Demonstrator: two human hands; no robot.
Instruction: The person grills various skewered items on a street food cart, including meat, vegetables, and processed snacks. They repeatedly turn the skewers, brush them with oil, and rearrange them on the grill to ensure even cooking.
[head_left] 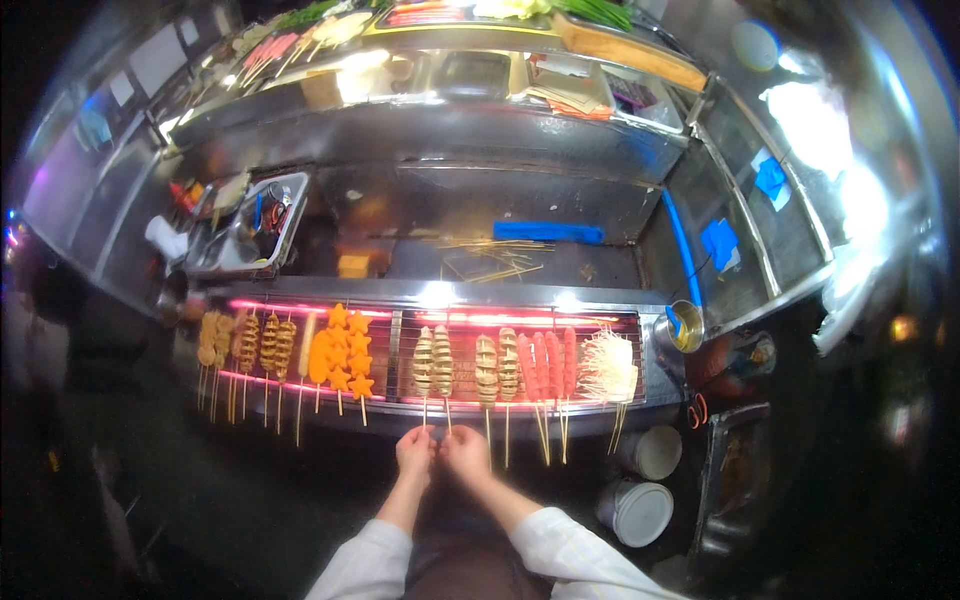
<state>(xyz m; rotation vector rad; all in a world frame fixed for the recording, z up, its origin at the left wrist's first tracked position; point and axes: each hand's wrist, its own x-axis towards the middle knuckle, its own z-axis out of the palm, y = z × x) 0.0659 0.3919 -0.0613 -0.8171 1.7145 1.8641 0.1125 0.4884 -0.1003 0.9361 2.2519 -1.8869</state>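
My left hand (415, 453) pinches the stick end of a spiral-cut skewer (424, 360) at the grill's front edge. Close beside it, my right hand (466, 454) has its fingers closed round the stick of a similar skewer (442, 358). Both skewers lie on the grill (398, 385), pale pieces with dark edges, over a pinkish-red glow. Two browner spiral skewers (487, 368) lie just to the right, then several pink sausage skewers (555, 362) and a bundle of enoki mushroom skewers (606, 362). Left of the grill's divider are orange star-shaped skewers (358, 350) and brown spiral skewers (268, 345).
Behind the grill, loose bare sticks (495, 262) lie near a blue strip (548, 232). A white tray with utensils (270, 225) stands at the left. Right of the grill is a metal cup (685, 325); white-lidded tubs (642, 513) stand below. Vegetables (510, 8) fill the far shelf.
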